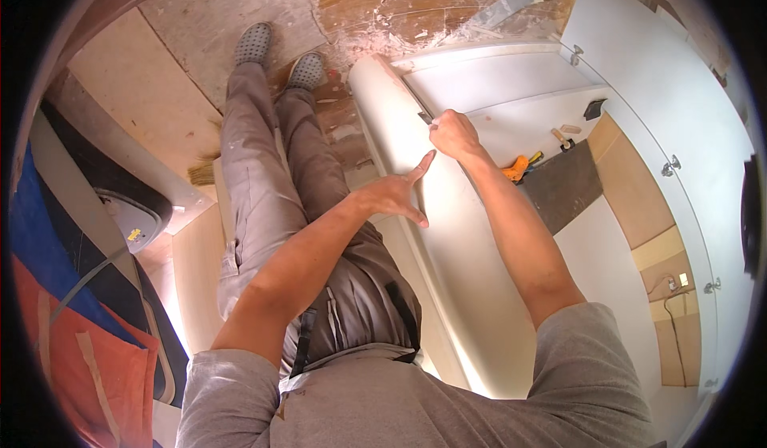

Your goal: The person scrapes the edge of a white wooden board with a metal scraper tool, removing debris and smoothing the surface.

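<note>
A long cream panel with a rounded edge (479,280) runs diagonally in front of me, along the open white cabinet. My left hand (398,193) rests against its near edge, thumb and fingers spread and holding nothing. Farther along, my right hand (453,136) is closed around a small dark flat tool (425,117) at the panel's far edge; most of the tool is hidden by the fist. Inside the cabinet, right of my right forearm, lie an orange-handled tool (516,168) and a small tool with a wooden handle (562,138).
A dark flat board (563,187) and a black scrap (594,109) lie in the cabinet. White doors with metal hinges (671,165) stand along its right side. A handsaw (509,5) lies on the dusty floor beyond. Left of my legs are a straw brush (202,171) and an orange cloth (90,352).
</note>
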A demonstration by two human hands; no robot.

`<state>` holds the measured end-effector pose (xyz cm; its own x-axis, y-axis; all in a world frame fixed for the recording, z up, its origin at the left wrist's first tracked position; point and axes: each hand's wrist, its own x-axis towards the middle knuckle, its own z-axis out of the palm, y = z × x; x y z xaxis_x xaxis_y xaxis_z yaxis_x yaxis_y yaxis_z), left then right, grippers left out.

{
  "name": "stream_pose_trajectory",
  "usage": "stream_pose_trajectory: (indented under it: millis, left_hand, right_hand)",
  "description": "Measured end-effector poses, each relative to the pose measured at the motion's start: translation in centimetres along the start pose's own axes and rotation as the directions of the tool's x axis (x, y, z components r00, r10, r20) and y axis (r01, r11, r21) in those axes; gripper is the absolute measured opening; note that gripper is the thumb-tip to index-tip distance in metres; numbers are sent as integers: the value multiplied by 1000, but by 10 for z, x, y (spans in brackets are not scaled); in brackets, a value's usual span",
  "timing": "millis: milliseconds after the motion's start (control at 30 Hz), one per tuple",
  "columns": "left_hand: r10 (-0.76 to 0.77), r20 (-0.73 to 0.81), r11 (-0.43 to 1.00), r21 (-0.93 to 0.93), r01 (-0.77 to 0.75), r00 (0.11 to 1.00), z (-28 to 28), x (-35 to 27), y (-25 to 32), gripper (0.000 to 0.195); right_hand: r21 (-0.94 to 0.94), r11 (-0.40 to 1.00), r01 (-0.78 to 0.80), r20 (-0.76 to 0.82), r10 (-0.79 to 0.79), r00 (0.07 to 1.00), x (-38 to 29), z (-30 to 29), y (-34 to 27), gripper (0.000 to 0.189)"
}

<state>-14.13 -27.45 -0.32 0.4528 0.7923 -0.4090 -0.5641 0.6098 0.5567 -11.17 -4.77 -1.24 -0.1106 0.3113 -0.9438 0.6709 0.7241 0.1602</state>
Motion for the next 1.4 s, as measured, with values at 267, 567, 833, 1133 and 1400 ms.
stream_pose_trajectory:
  millis: [267,567,833,1133,1400]
  left_hand:
    - [-16,-1,999,42,16,1000,4,2,4,157]
    - [-43,10,998,38,43,999,4,-1,5,159]
    - [-27,-18,995,92,28,999,2,-3,12,162]
    - [-90,35,993,81,86,995,-3,-6,22,158]
    - [48,-33,999,22,-47,998,5,2,-1,158]
  right_hand:
    - [32,999,-44,-2,44,999,26,11,1,27]
    - [-7,1000,7,88,-7,996,-56,-35,21,29]
    - [-56,998,-14,114,20,993,-31,-32,8,32]
    - [-27,996,-80,117,83,990,6,-14,-6,30]
    - [-10,999,-44,66,45,997,38,-1,-17,35]
